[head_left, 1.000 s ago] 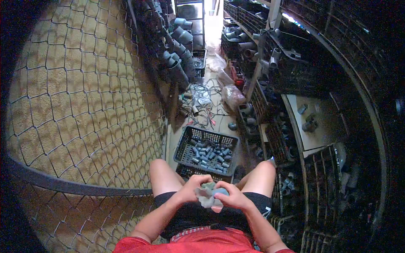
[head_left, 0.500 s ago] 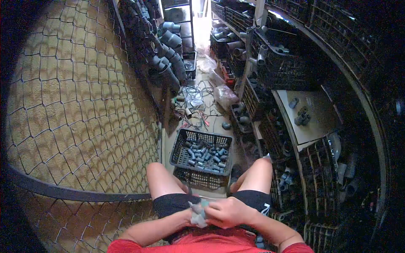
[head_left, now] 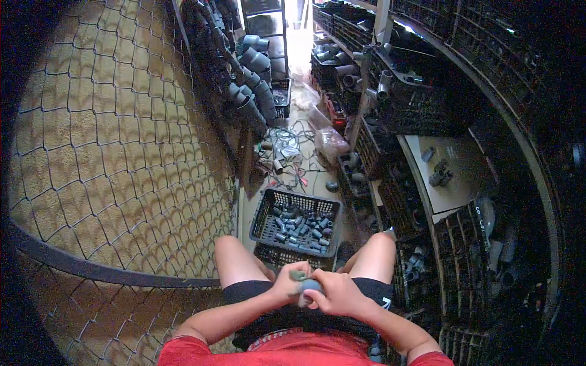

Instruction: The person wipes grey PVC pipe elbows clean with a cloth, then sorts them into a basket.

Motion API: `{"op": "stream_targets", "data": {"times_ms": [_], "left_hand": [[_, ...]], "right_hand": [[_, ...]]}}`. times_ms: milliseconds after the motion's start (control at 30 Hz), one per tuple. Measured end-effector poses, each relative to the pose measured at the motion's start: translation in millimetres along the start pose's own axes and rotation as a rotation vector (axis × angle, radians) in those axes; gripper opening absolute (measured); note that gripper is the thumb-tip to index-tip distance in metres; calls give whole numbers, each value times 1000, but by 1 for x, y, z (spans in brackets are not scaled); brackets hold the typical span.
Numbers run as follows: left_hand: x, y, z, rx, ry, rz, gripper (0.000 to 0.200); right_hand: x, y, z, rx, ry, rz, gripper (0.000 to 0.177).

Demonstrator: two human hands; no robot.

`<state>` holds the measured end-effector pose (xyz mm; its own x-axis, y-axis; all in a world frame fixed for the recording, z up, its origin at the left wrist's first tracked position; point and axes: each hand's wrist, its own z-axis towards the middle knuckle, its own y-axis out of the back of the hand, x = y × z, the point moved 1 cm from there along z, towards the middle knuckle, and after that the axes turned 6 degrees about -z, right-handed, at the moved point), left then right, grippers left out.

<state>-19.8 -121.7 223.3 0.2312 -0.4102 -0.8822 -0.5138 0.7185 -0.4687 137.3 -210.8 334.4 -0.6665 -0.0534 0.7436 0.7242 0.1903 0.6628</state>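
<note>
Both hands meet in front of my lap, between the thighs. My left hand (head_left: 285, 283) is closed around a crumpled grey-green rag (head_left: 298, 276), which shows between its fingers. My right hand (head_left: 334, 293) is closed on a blue-grey pipe fitting (head_left: 312, 285), pressed against the rag. The fingers cover most of the fitting, so its exact shape is hidden. Beyond the hands, a black plastic crate (head_left: 261, 213) on the floor holds several small grey pipe fittings (head_left: 299, 227).
Chain-link mesh (head_left: 122, 152) runs along the left. Large grey pipe fittings (head_left: 253, 61) are stacked behind it. Shelves of dark crates (head_left: 372, 143) line the right, with a board (head_left: 427, 183) carrying a few fittings. Cables (head_left: 290, 146) and a plastic bag (head_left: 331, 143) lie on the aisle floor.
Both hands have moved forward, away from my waist, and the blue-grey fitting now shows between them. Less of the rag is visible. The view has shifted slightly.
</note>
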Motion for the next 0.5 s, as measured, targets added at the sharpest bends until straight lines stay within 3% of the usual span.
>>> {"op": "stream_targets", "data": {"times_ms": [33,67,100,167,233,267,300,333,367,433,500], "left_hand": [[9,2,2,81,187,-439,23],[-8,-21,-18,-55,543,-632,19],[9,-16,-26,-69,567,-723,18],[-29,-8,9,195,356,-40,19],[-64,-14,15,71,-235,797,23],[-70,-20,18,34,-388,888,24],[-74,-20,20,34,-389,889,24],[-81,-21,23,116,-541,1068,22],[-89,-23,24,200,-688,1243,20],[-101,-11,26,271,-767,1272,14],[-103,15,25,60,-875,1064,18]], "right_hand": [[5,2,0,-79,85,-30,37],[3,-5,-1,-159,163,34,38],[1,-7,-3,-159,164,33,38],[-4,-3,-5,-163,228,-45,40],[-23,-6,4,-183,79,72,37],[-44,-16,11,-128,12,323,34],[-57,-21,15,-69,-52,566,32],[-56,-16,15,-24,-113,783,29],[-58,-15,16,-24,-110,781,29],[-64,-17,14,-77,-228,991,27],[-93,-13,6,-285,-301,1274,37]]}}
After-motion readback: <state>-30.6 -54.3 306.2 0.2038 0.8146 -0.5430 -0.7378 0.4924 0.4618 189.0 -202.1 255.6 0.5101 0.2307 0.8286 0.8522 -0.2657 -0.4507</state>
